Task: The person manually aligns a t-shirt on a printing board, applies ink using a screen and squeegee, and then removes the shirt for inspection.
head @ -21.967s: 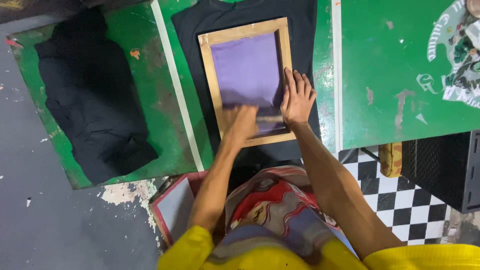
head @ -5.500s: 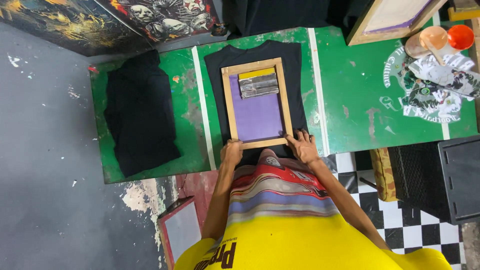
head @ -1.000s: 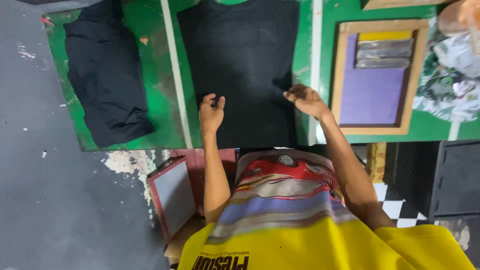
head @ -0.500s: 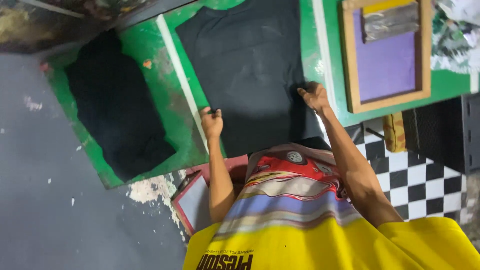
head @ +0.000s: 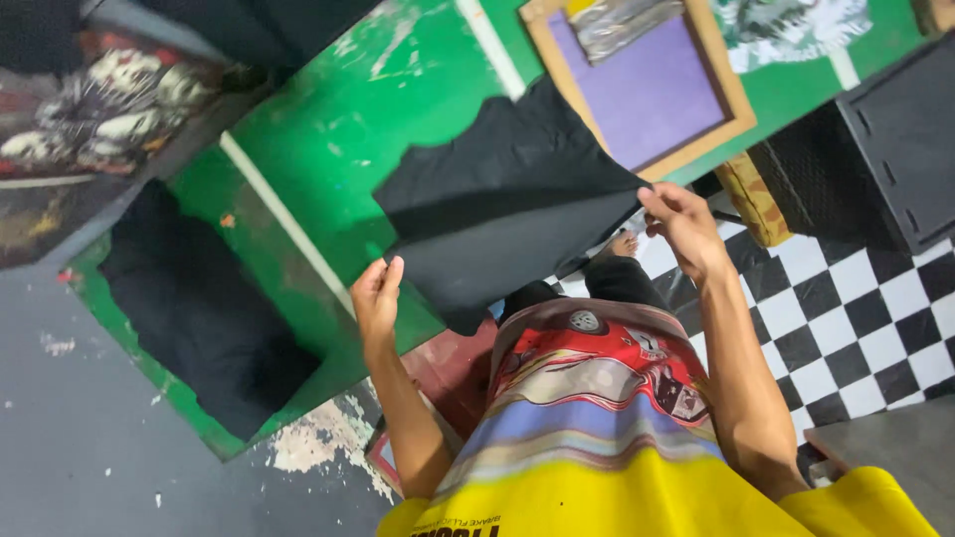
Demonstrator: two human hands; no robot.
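Black shirt (head: 497,214) is pinched at its near corners by both hands (head: 378,298) (head: 681,224), half off the worktop (head: 348,129). Could drag across the frame (head: 647,85) beside it and smear.

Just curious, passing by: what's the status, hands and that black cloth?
Left hand and right hand each grip an edge of the black shirt, part lifted off the green table. Screen frame lies beside it, apart. Nothing in the way.

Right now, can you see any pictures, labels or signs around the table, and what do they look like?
Printed artwork panel: upper left beside the green table, dark with pale skull-like shapes.
Printed cloth: top right on the table, white with dark green design.
Screen-printing frame: wooden, purple mesh.
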